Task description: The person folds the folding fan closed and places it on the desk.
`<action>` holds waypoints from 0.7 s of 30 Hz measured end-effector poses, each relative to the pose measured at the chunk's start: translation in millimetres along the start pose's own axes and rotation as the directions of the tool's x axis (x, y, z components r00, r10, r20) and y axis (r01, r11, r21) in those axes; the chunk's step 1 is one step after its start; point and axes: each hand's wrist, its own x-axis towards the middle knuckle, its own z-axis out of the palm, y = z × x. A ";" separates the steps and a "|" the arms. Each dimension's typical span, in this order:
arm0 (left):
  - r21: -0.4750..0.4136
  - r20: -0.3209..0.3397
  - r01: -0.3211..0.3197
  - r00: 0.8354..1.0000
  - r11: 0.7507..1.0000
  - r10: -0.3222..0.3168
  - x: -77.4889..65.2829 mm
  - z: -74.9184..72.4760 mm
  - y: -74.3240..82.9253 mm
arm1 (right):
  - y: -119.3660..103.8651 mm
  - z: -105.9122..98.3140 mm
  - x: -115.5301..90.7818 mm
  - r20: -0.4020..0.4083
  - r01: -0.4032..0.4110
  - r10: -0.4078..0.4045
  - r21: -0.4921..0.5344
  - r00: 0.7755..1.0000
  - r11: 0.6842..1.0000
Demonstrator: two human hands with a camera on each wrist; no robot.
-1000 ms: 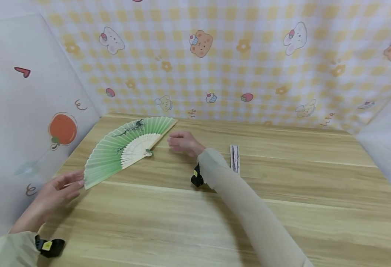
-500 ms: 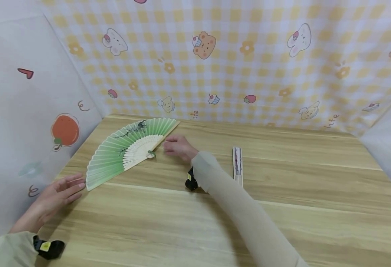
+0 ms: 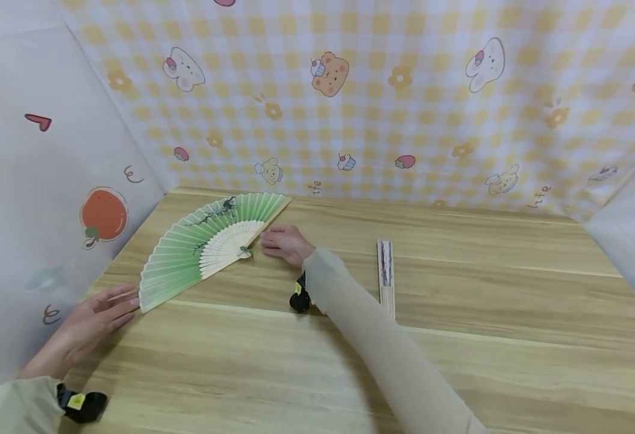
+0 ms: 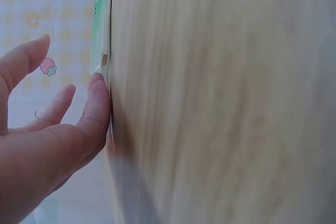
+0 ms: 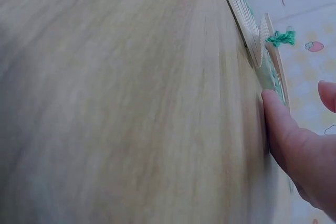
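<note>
A green folding fan (image 3: 173,256) lies spread on the wooden table, with pale ribs and dark branch drawings. My left hand (image 3: 95,319) is at its lower left end, fingers loosely extended; in the left wrist view a fingertip (image 4: 97,80) meets the fan's edge (image 4: 100,59). Beside the right-hand guard stick of the fan is my right hand (image 3: 287,243), fingers fairly straight. The right wrist view shows a fingertip (image 5: 268,95) at the fan's side, near the green cord (image 5: 282,38) at its pivot; whether it touches is hard to tell.
A second fan (image 3: 385,274), folded up, lies right of the right hand, partly hidden by the right sleeve (image 3: 372,337). Behind the wooden table (image 3: 231,367) hangs a yellow checked cloth (image 3: 372,120); a white cloth (image 3: 14,199) borders the left.
My right hand has moved left and slightly nearer, up to the fan's side. The left hand stays at the fan's left end. The fan itself looks unmoved.
</note>
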 end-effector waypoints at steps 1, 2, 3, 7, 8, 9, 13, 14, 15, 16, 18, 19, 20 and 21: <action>-0.005 0.002 0.001 1.000 1.000 -0.001 -0.1 0.2 -0.1 | 0.8 0.0 0.9 -0.003 -0.001 0.001 0.012 1.000 1.000; -0.011 0.003 0.004 1.000 1.000 -0.004 -0.1 0.5 -0.2 | 1.5 0.0 1.7 -0.007 -0.002 0.002 0.025 1.000 1.000; -0.013 0.001 0.004 1.000 1.000 -0.004 -0.2 0.8 -0.1 | 2.2 0.2 2.6 -0.010 -0.001 0.001 0.036 1.000 0.999; -0.006 -0.010 0.032 0.999 0.999 -0.032 1.4 1.4 2.2 | 3.9 1.6 5.7 -0.021 -0.002 0.003 0.067 1.000 0.998; -0.006 -0.012 0.041 0.999 0.999 -0.041 1.9 1.5 2.8 | 4.0 2.2 6.0 -0.024 -0.004 0.005 0.070 1.000 0.998; -0.012 -0.010 0.047 0.999 0.999 -0.048 2.2 1.5 3.5 | 4.1 2.7 6.5 -0.027 -0.006 0.008 0.074 1.000 0.997; -0.044 0.010 0.064 0.998 0.997 -0.064 2.8 1.5 4.6 | 4.8 4.1 7.7 -0.029 -0.021 0.024 0.099 0.999 0.995; -0.055 0.020 0.064 0.998 0.996 -0.063 3.0 1.7 4.6 | 5.2 4.3 8.1 -0.028 -0.023 0.026 0.108 0.999 0.994; -0.060 0.026 0.064 0.998 0.996 -0.062 3.0 2.0 4.9 | 5.7 4.3 8.5 -0.025 -0.023 0.026 0.118 0.999 0.993; -0.059 0.035 0.064 0.997 0.996 -0.062 3.0 2.5 5.1 | 6.2 4.2 8.4 -0.021 -0.024 0.027 0.127 0.999 0.992; -0.061 0.050 0.066 0.997 0.996 -0.063 2.9 3.9 5.9 | 7.0 4.2 7.9 -0.013 -0.023 0.025 0.142 1.000 0.990; -0.061 0.053 0.074 0.996 0.995 -0.071 2.9 4.8 6.7 | 7.3 4.2 7.7 -0.008 -0.023 0.024 0.145 1.000 0.989; -0.062 0.060 0.071 0.996 0.996 -0.067 3.1 5.1 6.6 | 7.4 4.3 7.0 -0.011 -0.021 0.023 0.151 1.000 0.988; -0.061 0.063 0.064 0.996 0.996 -0.060 3.1 5.5 6.2 | 7.8 4.1 6.5 -0.008 -0.020 0.021 0.149 1.000 0.989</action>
